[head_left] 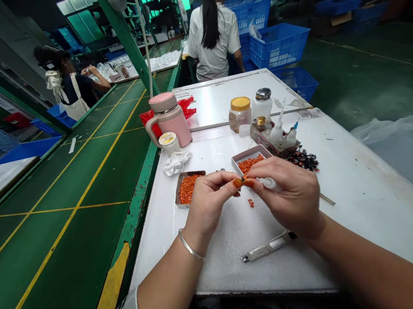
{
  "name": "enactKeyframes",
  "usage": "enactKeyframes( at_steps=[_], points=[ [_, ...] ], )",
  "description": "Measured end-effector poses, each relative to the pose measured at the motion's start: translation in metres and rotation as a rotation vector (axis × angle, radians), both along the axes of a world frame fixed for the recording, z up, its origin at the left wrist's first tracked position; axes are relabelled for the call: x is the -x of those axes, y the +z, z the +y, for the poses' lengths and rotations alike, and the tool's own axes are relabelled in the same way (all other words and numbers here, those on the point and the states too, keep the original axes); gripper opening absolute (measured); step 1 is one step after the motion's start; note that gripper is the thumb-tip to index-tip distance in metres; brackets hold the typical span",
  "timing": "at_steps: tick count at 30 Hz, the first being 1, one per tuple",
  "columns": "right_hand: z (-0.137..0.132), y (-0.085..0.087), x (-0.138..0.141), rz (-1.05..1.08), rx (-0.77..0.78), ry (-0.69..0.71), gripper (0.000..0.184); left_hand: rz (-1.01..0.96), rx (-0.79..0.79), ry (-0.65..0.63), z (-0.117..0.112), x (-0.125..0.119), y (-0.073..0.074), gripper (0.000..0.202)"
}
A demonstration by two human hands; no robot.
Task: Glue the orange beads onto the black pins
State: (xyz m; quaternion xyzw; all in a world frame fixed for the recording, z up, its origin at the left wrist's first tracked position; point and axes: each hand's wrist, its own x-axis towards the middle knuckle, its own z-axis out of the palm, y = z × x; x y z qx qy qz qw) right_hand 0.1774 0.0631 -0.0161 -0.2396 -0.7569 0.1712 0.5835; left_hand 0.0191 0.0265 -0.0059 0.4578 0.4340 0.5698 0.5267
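My left hand (211, 196) is closed in a pinch, thumb against index finger, on a tiny dark piece (243, 179) whose kind I cannot make out. My right hand (292, 193) meets it fingertip to fingertip, closed around a small white bottle (270, 184) that is mostly hidden by the fingers. Beside the left hand lies a shallow box of orange pieces (188, 188). Just behind the hands sits a second box of orange pieces (251, 163). A few loose orange bits (251, 203) lie on the white tabletop (223, 257) below the fingertips.
Past my right hand are a pile of black pieces (304, 160) and a holder with nozzle bottles (273, 138). A silver-and-white pen-like tool (267, 247) lies in front. A pink mug (171, 121) stands far left, beside the green conveyor (87, 179). Two people are beyond.
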Motion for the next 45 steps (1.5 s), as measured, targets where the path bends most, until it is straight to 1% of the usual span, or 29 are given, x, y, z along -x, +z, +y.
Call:
enactKeyframes(
  at_steps=[4, 9, 13, 19, 24, 28, 30, 33, 36, 38, 45],
  points=[
    [0.0009, -0.0004, -0.0004, -0.008, -0.016, 0.003, 0.011, -0.018, 0.011, -0.019, -0.0002, 0.0007, 0.0000, 0.015],
    [0.0002, 0.0020, 0.0004, -0.013, 0.026, 0.021, 0.014, -0.053, 0.030, -0.025, 0.0002, 0.0010, 0.0017, 0.016],
    [-0.0008, 0.0046, 0.0013, 0.016, 0.060, 0.033, 0.009, -0.049, 0.045, -0.030, -0.0001, 0.0007, 0.0021, 0.019],
    [-0.0019, 0.0031, 0.0011, 0.023, 0.129, 0.026, 0.002, -0.016, 0.036, -0.043, -0.0015, 0.0007, 0.0015, 0.017],
    [-0.0025, 0.0023, 0.0007, 0.021, 0.106, 0.015, 0.004, -0.040, 0.071, -0.045, -0.0011, -0.0001, 0.0018, 0.019],
    [-0.0002, 0.0040, 0.0002, 0.008, 0.113, 0.001, 0.003, -0.170, 0.097, -0.002, 0.0003, 0.0011, 0.0023, 0.018],
    [0.0013, 0.0040, 0.0008, 0.002, 0.155, -0.002, 0.004, -0.258, 0.116, 0.056, 0.0008, 0.0020, 0.0026, 0.018],
    [0.0022, 0.0026, 0.0037, -0.011, 0.253, 0.032, 0.006, -0.361, 0.156, 0.121, 0.0007, 0.0021, 0.0030, 0.022],
    [0.0006, 0.0010, 0.0074, -0.037, 0.322, 0.066, 0.010, -0.361, 0.148, 0.100, 0.0002, -0.0003, 0.0038, 0.024],
    [-0.0009, 0.0005, 0.0090, -0.042, 0.335, 0.072, 0.012, -0.329, 0.132, 0.084, -0.0001, -0.0020, 0.0045, 0.023],
    [-0.0024, 0.0016, 0.0082, 0.003, 0.311, -0.009, 0.005, -0.288, 0.134, 0.110, 0.0001, -0.0022, 0.0040, 0.016]
  ],
)
